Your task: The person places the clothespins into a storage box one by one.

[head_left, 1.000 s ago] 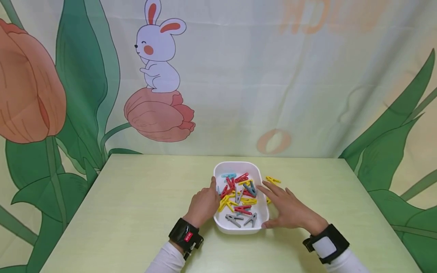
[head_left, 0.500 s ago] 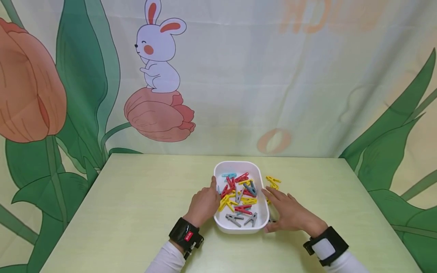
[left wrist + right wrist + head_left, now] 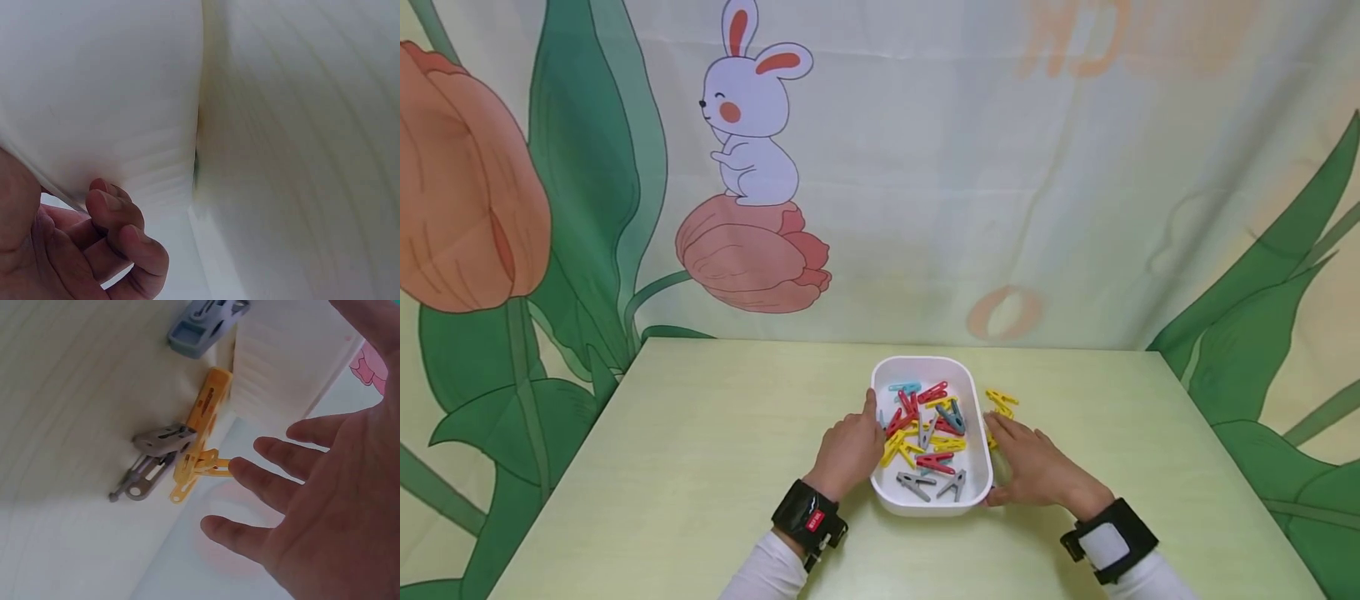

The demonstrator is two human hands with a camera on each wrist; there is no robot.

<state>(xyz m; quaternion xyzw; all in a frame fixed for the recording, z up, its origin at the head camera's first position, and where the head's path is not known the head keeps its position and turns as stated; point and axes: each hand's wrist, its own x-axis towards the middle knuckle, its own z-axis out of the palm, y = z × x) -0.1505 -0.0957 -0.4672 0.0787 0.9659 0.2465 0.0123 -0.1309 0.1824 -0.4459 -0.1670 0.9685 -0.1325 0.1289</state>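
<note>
A white plastic basin (image 3: 928,505) holds several clothespins in red, yellow (image 3: 949,445), grey and blue. My left hand (image 3: 848,446) grips the basin's left side; in the left wrist view its curled fingers (image 3: 147,250) lie against the outer wall, and the thumb is out of sight. Beside the right wall, my right hand (image 3: 1037,467) has its fingers spread and holds nothing. Around that hand, in the right wrist view, lie a yellow clothespin (image 3: 209,403), a grey-brown clothespin (image 3: 156,456) and a blue-grey clothespin (image 3: 203,328). In the head view the right hand partly covers them.
The basin stands on a pale yellow-green table (image 3: 737,433). Loose yellow clothespins (image 3: 1002,398) lie right of the basin's far end. A printed curtain (image 3: 910,192) with a rabbit and flowers hangs behind the table's back edge.
My right hand has drawn back slightly from the basin's right rim, and more of the yellow clothespins show beyond it. The left hand and the basin have stayed in place.
</note>
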